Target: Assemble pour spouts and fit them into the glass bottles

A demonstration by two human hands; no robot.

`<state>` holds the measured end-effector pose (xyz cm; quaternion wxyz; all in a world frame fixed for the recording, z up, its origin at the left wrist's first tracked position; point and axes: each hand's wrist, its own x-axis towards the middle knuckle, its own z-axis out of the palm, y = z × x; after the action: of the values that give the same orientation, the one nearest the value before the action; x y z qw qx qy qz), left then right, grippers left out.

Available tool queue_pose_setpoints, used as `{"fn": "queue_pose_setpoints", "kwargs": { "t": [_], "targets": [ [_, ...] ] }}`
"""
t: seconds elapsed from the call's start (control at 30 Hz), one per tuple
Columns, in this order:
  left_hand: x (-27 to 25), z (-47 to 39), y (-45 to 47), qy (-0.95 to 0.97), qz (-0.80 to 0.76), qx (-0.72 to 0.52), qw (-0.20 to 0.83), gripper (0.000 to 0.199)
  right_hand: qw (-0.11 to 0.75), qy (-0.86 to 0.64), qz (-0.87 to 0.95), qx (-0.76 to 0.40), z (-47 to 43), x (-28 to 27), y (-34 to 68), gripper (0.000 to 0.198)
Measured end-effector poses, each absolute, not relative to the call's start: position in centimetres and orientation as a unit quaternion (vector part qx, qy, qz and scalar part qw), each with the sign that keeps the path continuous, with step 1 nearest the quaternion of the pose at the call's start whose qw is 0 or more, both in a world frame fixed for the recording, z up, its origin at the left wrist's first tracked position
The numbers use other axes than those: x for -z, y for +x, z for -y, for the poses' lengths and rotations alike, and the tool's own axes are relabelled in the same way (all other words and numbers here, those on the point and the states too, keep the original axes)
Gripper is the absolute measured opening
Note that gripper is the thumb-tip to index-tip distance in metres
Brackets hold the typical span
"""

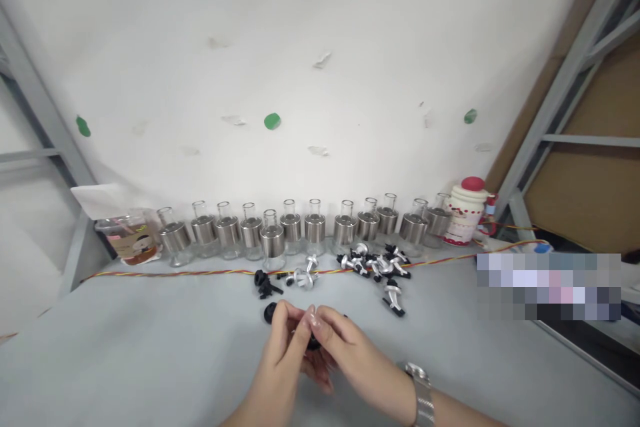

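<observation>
Head view: L hand [283, 353] and R hand [357, 350] meet above the grey table [150, 340], their thumbs touching at the tips. Fingers of both are bent & grasp a small black part [314, 343] btwn them; most of it is hidden, so its exact shape I cannot tell. One round black piece [269, 311] is just beside the L hand, partly covered by it. Farther on, black fittings [266, 285] lie near some silver fittings [305, 278]; to the right is a group of silver-and-black spouts [399, 264], w/ a lone spout [393, 295] nearer to the R hand. Behind, metal-sleeved bottles [273, 240] stand upright in a row, btwn a plastic cup [133, 243] and a cream jar [461, 215]. R wrist has a metal watch [424, 400].
</observation>
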<state>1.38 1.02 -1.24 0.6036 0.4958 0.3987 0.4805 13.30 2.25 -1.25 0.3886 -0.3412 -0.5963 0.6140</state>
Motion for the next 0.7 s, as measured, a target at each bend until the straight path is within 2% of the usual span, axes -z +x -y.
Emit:
{"fn": "queue_pose_setpoints", "kwargs": {
  "t": [0.2, 0.47, 0.7],
  "targets": [
    [2.21, -1.63, 1.01, 0.481, -0.354, -0.478, 0.644, 0.023, 0.392, -0.340, 0.581, -0.627, -2.30, 1.39, 12.97, 0.037],
    [2.01, -1.42, 0.80, 0.486, -0.357, -0.478, 0.639, 0.026, 0.393, -0.329, 0.583, -0.630, -1.91, 1.24, 13.00, 0.035],
    [1.38, -1.88, 1.65, 0.467, -0.353, -0.446, 0.677, 0.025, 0.393, -0.410, 0.570, -0.594, -2.89, 1.28, 12.90, 0.043]
  ]
}}
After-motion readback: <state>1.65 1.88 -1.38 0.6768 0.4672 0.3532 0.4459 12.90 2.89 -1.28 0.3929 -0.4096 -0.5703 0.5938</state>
